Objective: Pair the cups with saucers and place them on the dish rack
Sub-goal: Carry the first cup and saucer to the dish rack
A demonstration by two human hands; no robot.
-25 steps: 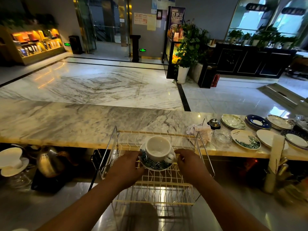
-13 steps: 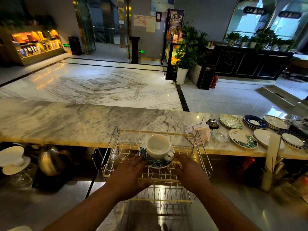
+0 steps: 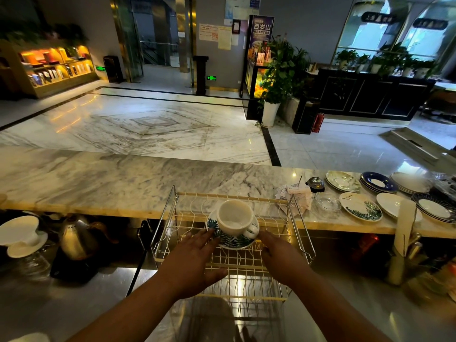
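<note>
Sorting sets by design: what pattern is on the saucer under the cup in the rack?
The saucer is white with dark teal leaves; head view.

Your left hand (image 3: pixel 195 264) and right hand (image 3: pixel 281 260) are both bare, with you seeing their backs, where the knuckles stand out as low ridges. Your fingers (image 3: pixel 204 239) look long and slim, though the light is too dim to make out the nails. Your forearms (image 3: pixel 138 314) are bare too, uncovered all the way down to the bottom edge of the view, smooth in outline and broadening toward you
</note>
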